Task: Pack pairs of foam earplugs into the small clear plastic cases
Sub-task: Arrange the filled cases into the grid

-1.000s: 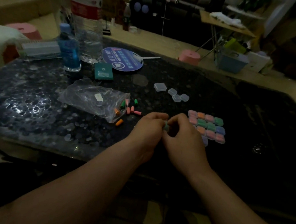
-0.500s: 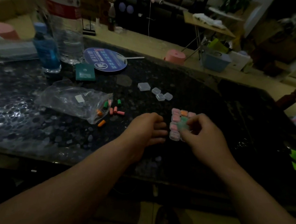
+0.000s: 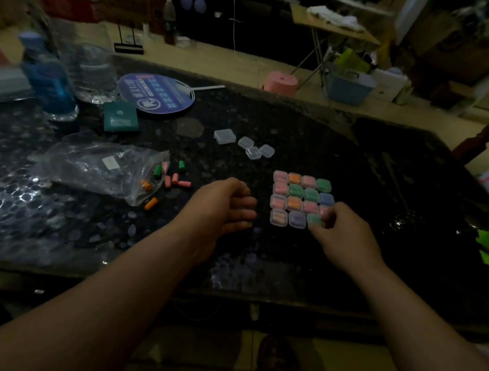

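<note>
A grid of several filled clear cases lies on the dark table, holding pink, orange, green and blue earplugs. My right hand pinches a case with green earplugs at the grid's near right corner. My left hand hovers just left of the grid, fingers loosely curled, holding nothing. Loose earplugs lie at the mouth of a clear plastic bag. Several empty clear cases sit beyond the grid.
A blue bottle and a large water bottle stand at the back left, with a round blue fan and a green packet nearby. Past the table are a pink stool and a blue bin.
My hands have parted. My right hand carried the green-filled case to the grid's near right corner. My left hand let go and stayed left of the grid.
</note>
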Motion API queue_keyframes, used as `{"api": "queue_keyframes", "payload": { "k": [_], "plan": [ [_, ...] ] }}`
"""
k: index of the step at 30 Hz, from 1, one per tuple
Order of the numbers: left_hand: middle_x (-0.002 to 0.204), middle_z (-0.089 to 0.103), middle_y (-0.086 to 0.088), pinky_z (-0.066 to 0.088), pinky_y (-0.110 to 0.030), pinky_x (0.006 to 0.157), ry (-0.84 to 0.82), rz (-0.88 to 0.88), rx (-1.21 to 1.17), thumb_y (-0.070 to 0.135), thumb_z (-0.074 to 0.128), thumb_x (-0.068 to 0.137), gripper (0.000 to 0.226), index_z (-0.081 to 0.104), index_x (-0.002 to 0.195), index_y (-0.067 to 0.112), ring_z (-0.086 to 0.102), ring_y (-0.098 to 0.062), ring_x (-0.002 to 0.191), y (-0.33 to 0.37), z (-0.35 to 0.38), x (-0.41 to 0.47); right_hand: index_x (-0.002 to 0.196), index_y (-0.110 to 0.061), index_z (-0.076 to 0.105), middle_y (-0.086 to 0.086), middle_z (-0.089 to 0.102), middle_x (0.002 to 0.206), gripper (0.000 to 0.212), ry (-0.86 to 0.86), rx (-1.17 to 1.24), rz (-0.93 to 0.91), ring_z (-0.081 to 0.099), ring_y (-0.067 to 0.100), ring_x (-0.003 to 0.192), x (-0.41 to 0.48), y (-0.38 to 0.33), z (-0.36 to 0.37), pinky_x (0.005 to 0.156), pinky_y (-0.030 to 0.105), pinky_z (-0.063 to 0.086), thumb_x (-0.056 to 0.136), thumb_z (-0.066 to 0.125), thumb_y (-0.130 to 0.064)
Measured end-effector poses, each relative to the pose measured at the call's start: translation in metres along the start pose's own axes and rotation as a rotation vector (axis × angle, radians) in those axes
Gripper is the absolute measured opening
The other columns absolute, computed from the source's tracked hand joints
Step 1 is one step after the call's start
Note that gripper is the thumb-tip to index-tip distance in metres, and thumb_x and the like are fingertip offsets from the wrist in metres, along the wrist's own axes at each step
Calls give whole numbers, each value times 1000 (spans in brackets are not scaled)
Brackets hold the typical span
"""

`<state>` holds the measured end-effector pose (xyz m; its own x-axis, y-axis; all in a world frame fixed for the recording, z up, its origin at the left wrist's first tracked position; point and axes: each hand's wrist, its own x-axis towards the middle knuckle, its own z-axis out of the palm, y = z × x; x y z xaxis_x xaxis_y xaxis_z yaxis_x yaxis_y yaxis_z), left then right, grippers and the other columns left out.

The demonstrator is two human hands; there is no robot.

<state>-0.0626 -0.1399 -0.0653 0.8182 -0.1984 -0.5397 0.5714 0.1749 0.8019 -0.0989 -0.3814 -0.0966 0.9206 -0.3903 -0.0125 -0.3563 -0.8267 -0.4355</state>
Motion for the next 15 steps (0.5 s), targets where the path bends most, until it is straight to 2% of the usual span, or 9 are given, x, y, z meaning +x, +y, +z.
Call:
{"api": "queue_keyframes", "payload": {
  "k": [4,9,15],
  "plan": [
    [105,78,-10,57,-44,96,-2,1,4,30,56,100,24,71,109,13,73,-24,92,1,-1,0,87,-23,53,0,62,85,24,12,-35,17,62,24,77,0,-4,1,74,45,58,91,75,-33],
    [100,78,-9,58,-43,95,12,2,12,28,55,101,23,70,107,12,72,-23,90,3,0,-3,86,-23,53,1,62,83,25,-1,-59,16,62,23,74,-4,-8,1,72,45,58,92,75,-34],
    [106,76,-12,57,-42,94,19,-4,3,28,53,102,26,70,112,11,71,-25,93,6,-3,-7,87,-20,55,3,63,85,20,-5,16,38,62,23,74,-7,-10,-6,69,42,54,91,71,-32]
  ]
}}
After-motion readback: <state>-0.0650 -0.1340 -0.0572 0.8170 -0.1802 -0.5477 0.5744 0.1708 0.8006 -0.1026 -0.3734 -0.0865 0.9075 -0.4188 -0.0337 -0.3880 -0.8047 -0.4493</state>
